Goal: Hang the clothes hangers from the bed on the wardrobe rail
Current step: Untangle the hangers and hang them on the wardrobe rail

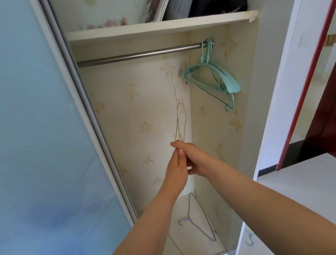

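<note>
My left hand (175, 170) and my right hand (195, 158) meet in front of the open wardrobe, well below the metal rail (138, 54). Together they pinch thin cream wire hangers (177, 110) that stick up from the fingers against the flowered back wall. How many wires there are is hard to tell. Several teal plastic hangers (209, 78) hang at the rail's right end. A purple wire hanger (201, 218) lies on the wardrobe floor below my hands.
A blue frosted sliding door (34, 136) covers the wardrobe's left side. A shelf (156, 26) above the rail holds a picture frame and bags. A white side panel (276, 99) stands on the right, with a blue hook (249, 240) low beside it.
</note>
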